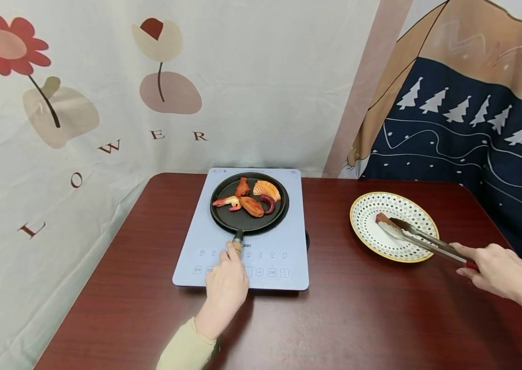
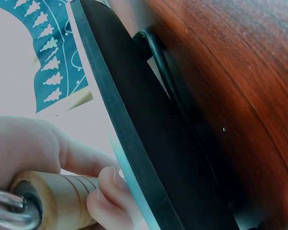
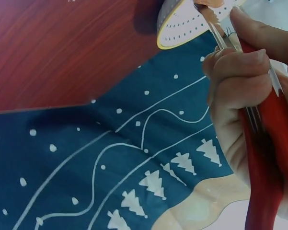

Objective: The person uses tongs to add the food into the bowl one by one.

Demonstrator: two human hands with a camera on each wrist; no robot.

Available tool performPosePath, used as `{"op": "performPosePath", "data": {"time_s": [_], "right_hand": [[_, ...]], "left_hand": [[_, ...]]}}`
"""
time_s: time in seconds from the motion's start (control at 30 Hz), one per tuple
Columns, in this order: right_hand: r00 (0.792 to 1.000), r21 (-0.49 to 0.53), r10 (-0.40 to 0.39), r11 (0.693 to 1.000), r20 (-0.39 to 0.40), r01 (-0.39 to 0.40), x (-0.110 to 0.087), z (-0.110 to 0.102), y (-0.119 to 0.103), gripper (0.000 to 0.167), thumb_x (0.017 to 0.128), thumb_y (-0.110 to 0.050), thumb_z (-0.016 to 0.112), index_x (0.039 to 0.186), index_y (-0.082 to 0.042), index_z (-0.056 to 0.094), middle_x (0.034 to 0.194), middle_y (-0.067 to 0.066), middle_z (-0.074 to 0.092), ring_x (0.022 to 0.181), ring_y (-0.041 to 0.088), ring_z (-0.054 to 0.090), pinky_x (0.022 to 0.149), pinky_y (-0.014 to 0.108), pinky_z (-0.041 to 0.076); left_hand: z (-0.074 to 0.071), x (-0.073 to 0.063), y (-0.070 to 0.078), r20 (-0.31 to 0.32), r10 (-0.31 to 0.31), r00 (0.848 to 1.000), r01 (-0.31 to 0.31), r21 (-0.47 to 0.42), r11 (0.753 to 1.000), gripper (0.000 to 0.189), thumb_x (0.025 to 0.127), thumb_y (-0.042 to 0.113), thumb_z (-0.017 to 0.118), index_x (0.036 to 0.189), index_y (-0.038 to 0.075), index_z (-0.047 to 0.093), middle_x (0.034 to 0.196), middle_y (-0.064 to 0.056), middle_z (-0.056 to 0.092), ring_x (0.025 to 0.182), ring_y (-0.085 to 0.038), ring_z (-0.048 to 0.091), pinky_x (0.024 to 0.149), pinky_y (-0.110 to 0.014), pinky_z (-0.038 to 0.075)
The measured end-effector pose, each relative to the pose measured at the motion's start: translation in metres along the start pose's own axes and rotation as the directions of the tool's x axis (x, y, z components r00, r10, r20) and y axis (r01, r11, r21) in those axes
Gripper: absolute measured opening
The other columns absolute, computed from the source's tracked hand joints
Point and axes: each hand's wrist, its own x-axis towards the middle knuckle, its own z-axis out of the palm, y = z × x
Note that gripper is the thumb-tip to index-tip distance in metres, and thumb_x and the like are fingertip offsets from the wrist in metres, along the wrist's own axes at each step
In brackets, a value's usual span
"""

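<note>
My left hand (image 1: 227,280) grips the wooden handle (image 2: 69,196) of a black frying pan (image 1: 230,218) on a white induction cooker (image 1: 281,249). In the pan lie a shrimp (image 1: 227,202), an orange salmon slice (image 1: 265,189), an octopus tentacle (image 1: 268,204), a chicken wing (image 1: 253,207) and a small drumstick-like piece (image 1: 243,187). My right hand (image 1: 497,270) holds metal tongs (image 1: 420,241) with red handles (image 3: 263,182). Their tips are at a brown food piece (image 1: 380,218) over the dotted, yellow-rimmed plate (image 1: 415,211); whether it touches the plate, I cannot tell.
The dark red wooden table (image 1: 335,318) carries everything. A black cable (image 2: 158,62) runs by the cooker's underside. Behind the table hang a pale flower-print cloth (image 1: 265,77) and a navy cloth with white trees (image 1: 464,139).
</note>
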Motion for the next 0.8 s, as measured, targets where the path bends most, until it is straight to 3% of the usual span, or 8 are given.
{"op": "performPosePath", "data": {"time_s": [0.8], "right_hand": [[0.999,-0.009,0.004,1.0,-0.038,-0.004,-0.0012,-0.0081,-0.0017,0.045,0.076,-0.016,0.075,0.115,0.001,0.06,0.054,-0.008,0.032,0.05,0.007,0.028,0.047,0.025,0.026]], "left_hand": [[-0.0005,-0.0001,-0.0004,0.025,-0.006,1.0,0.006,-0.006,1.0,0.048,0.088,0.012,0.061,0.126,-0.013,0.047,0.09,-0.024,0.061,0.05,-0.032,0.057,0.042,-0.04,0.045]]}}
